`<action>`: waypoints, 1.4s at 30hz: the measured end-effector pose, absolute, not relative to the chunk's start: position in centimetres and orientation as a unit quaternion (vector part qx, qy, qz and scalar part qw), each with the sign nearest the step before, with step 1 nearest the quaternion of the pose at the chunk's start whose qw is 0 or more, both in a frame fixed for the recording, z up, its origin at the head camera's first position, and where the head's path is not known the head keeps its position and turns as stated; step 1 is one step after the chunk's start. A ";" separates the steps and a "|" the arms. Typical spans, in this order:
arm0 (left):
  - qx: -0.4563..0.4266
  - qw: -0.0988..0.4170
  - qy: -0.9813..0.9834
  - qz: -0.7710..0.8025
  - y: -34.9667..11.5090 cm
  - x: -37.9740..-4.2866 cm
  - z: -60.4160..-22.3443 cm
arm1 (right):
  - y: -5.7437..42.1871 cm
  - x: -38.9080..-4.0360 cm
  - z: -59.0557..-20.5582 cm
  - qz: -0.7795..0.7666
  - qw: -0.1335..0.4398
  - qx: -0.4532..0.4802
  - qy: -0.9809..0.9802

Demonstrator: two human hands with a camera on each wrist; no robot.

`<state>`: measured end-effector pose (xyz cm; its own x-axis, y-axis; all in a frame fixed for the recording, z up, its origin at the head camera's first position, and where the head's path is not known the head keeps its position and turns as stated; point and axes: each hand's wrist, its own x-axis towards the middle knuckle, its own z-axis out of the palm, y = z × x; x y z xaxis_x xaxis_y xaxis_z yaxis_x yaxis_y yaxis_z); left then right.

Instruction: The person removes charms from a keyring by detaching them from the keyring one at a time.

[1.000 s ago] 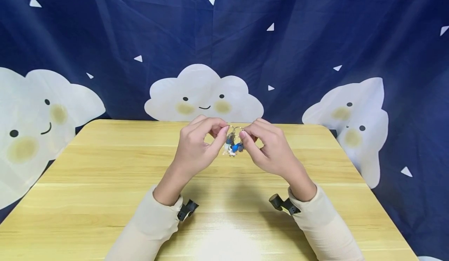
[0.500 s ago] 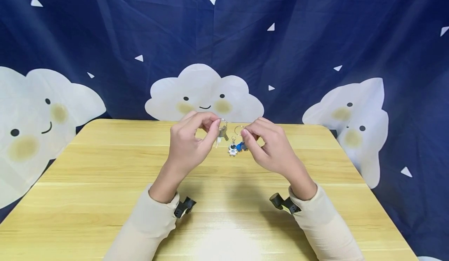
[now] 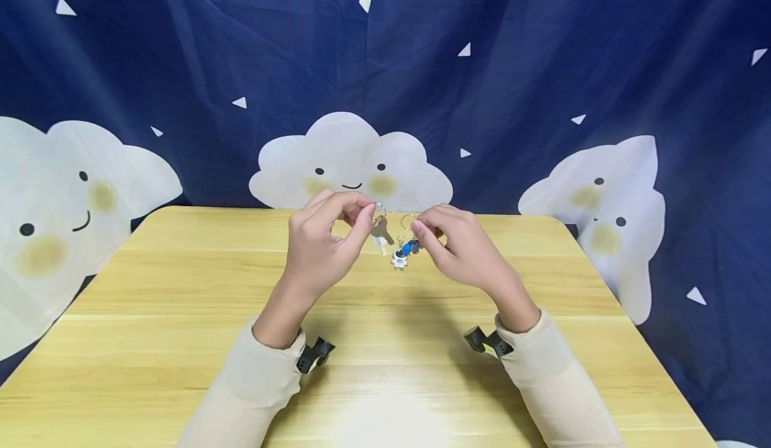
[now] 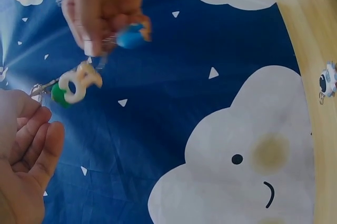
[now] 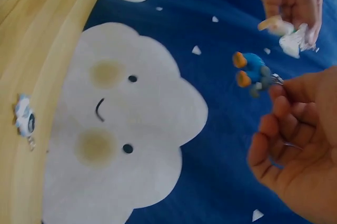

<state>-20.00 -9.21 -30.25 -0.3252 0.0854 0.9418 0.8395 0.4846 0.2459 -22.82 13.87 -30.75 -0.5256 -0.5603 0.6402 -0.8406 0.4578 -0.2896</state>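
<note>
In the head view my left hand (image 3: pixel 322 240) pinches a metal key ring (image 3: pixel 378 208), from which keys (image 3: pixel 382 230) and a pale charm hang. The left wrist view shows that charm (image 4: pixel 76 84) as whitish and green. My right hand (image 3: pixel 460 244) pinches a second ring (image 3: pixel 407 221) that carries a blue figurine (image 5: pixel 253 69) with orange feet. Both hands are raised above the table, their fingertips a short gap apart. On the tabletop below lies a small white astronaut keychain (image 3: pixel 399 259) with a dark visor and a short chain.
The pale wooden table (image 3: pixel 181 287) spans the lower view. Behind its far edge hangs a dark blue curtain (image 3: pixel 301 46) printed with white clouds and triangles. A small black camera (image 3: pixel 314 355) sits on the left wrist, another (image 3: pixel 486 342) on the right.
My left hand has moved left with the keys. The two rings, close together and overlapping a second ago, now hang apart. The right hand has stayed nearly in place.
</note>
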 end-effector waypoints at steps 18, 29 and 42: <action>-0.325 0.486 -0.707 -0.397 -9.6 -20.2 -30.2 | 16.5 -30.4 -37.2 0.228 -0.041 0.353 -0.906; -0.325 0.481 -0.712 -0.395 -9.6 -20.2 -30.4 | 17.6 -33.5 -39.8 0.227 -0.093 0.337 -0.909; -0.330 0.465 -0.722 -0.393 -9.4 -20.5 -30.7 | 17.3 -37.3 -41.5 0.209 -0.121 0.308 -0.920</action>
<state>-20.47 -9.39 -30.70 -0.3499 0.1106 0.9302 0.8414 0.4736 0.2601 -37.27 17.28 -41.49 -0.7806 -0.6178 -0.0948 -0.5163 0.7228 -0.4593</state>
